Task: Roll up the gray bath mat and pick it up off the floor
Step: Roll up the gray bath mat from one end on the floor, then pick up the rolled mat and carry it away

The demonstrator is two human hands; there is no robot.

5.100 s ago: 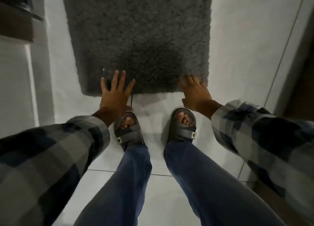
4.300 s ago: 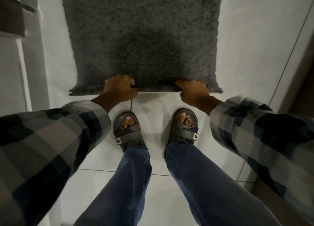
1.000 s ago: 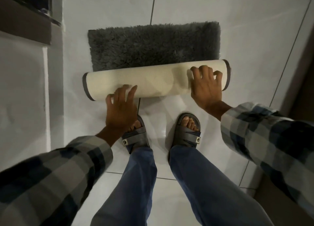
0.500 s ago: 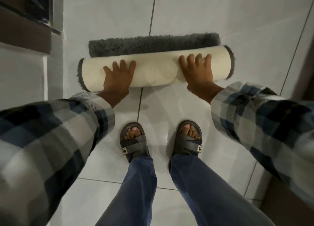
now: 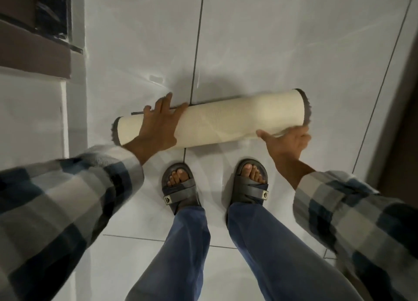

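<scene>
The gray bath mat (image 5: 226,122) lies fully rolled on the white tile floor, a cream-backed cylinder with gray pile showing only at both ends. My left hand (image 5: 158,126) rests flat over the roll's left part, fingers spread and reaching over its far side. My right hand (image 5: 286,140) is at the near side of the roll's right end, palm up, thumb out and fingers curling under it; it is blurred. Whether the roll is off the floor I cannot tell.
My two feet in dark sandals (image 5: 181,187) stand just behind the roll. A dark doorframe (image 5: 402,97) runs along the right. A brown ledge and white wall base (image 5: 34,58) lie at the left. Tile floor (image 5: 260,40) extends beyond the roll.
The last strip of gray pile has been rolled in, so the mat is now a full cylinder. My right hand has dropped from the top to the near underside of the right end.
</scene>
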